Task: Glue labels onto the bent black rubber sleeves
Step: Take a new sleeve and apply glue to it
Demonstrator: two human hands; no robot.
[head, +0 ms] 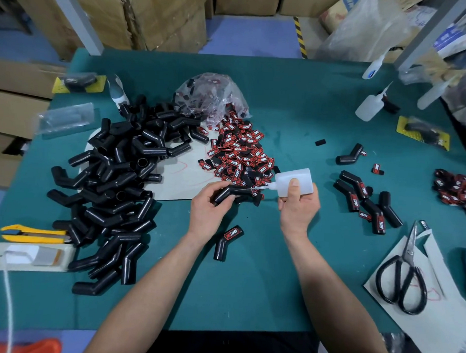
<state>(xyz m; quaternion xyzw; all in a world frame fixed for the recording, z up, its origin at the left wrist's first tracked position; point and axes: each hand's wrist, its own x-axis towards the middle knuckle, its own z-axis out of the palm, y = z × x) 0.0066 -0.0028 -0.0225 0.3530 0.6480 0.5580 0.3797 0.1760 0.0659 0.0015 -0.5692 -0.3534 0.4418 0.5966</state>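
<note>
Left hand (207,206) curls its fingers round a bent sleeve (227,194) over the table's (247,285) middle. Right hand (297,206) wraps fingers and thumb round a glue bottle (293,179), nozzle tip at the sleeve. Labels (238,152) lie just behind, with more sleeves (113,175) heaped toward the left edge.

Left forearm (153,283): bare, enters from the near edge, angled far and right. Left hand (207,204): back up, fingers curled round a bent black sleeve (227,194), thumb on top.

Right forearm (331,289): bare, enters from the near edge, angled far and left. Right hand (299,206): just right of the left hand, gripping a glue bottle (293,179), thumb pressed on its near side, nozzle pointing left.
</note>
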